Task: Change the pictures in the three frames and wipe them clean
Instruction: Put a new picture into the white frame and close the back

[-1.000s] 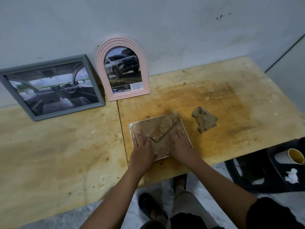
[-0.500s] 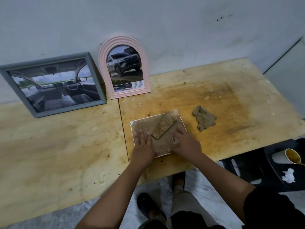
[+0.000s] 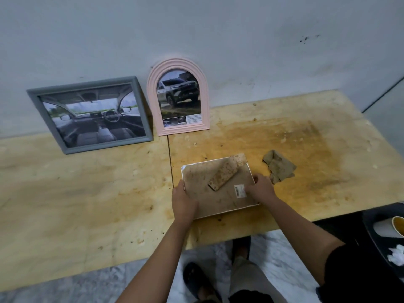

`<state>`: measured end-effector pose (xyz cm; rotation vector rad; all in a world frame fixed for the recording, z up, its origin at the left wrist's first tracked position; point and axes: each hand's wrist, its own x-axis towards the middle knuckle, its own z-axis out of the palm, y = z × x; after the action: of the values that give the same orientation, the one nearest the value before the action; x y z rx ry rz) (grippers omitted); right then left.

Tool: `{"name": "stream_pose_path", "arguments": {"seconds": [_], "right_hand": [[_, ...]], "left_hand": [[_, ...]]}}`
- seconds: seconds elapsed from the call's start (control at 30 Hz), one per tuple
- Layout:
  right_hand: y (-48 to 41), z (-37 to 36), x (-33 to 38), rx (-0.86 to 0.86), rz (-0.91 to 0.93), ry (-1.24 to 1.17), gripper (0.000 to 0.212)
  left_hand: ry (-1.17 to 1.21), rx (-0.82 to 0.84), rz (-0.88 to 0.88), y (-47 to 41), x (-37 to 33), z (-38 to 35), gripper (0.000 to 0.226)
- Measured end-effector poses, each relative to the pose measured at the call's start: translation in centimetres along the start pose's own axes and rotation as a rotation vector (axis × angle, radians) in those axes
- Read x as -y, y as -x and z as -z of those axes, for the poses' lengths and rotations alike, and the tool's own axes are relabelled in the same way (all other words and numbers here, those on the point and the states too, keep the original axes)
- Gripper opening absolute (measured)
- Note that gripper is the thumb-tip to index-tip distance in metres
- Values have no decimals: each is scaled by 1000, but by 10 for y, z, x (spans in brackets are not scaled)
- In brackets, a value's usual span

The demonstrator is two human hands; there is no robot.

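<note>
Noted feet in dark sandals (image 3: 197, 278) on marble floor (image 3: 273, 254) at bottom centre. Logged black tray (image 3: 371, 239) at lower right edge, with paper cup (image 3: 391, 226) and crumpled white tissue (image 3: 395, 254) on it.

Traced both bare forearms up from bottom of picture to centre. Found left hand (image 3: 183, 200) palm down over lower left corner of face-down frame (image 3: 201, 182), fingertips at its left rim; could not tell whether fingers curled round rim or only lay on it. Found right hand (image 3: 261, 188) gripping same frame's right rim, fingers curled over edge, thumb on backing just beside white barcode sticker (image 3: 239, 190).

Placed face-down frame at picture centre, flat on wooden table (image 3: 87, 204) near its front edge, white rim showing round stained brown backing. Marked stand flap (image 3: 227, 171) lying diagonally across backing, upper end reaching past far rim. Spotted crumpled brown cloth (image 3: 279, 168) on table just right of frame, near right hand. Saw dark orange stain over right half of table.

Further back, upper left: logged grey frame (image 3: 91, 114) leaning on wall (image 3: 240, 40), car-interior photo inside. Just right of it, logged pink arched frame (image 3: 178, 97) standing against wall, off-road vehicle photo inside
</note>
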<state>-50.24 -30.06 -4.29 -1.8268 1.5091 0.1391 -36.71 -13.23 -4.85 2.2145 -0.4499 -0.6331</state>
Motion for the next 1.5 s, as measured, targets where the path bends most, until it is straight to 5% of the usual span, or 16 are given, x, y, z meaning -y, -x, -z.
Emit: {"name": "stream_pose_path", "arguments": {"seconds": [0.23, 0.43, 0.63, 0.73, 0.87, 1.17, 1.37, 1.5], "right_hand": [[18, 8, 3, -133, 101, -247, 34], [7, 33, 25, -352, 243, -532, 35], [-9, 50, 17, -86, 167, -1327, 32], [-3, 48, 10, 35, 142, -1478, 27], [-5, 32, -6, 3, 77, -1227, 31], [-13, 13, -19, -94, 186, -783, 31], [-29, 41, -21, -530, 328, -297, 37], [-50, 40, -47, -326, 264, 2, 57]], "left_hand": [[-37, -112, 27, 3, -19, 6, 34], [400, -218, -155, -9, -68, 19, 44], [701, -90, 23, -28, -66, 25, 25], [876, -53, 151, -20, -48, 24, 23], [937, -29, 282, -9, -24, 17, 25], [286, -20, 75, -8, 6, -1, 25], [212, -179, 89, 4, 1, -8, 28], [200, -191, 49, 12, 5, -8, 28]]}}
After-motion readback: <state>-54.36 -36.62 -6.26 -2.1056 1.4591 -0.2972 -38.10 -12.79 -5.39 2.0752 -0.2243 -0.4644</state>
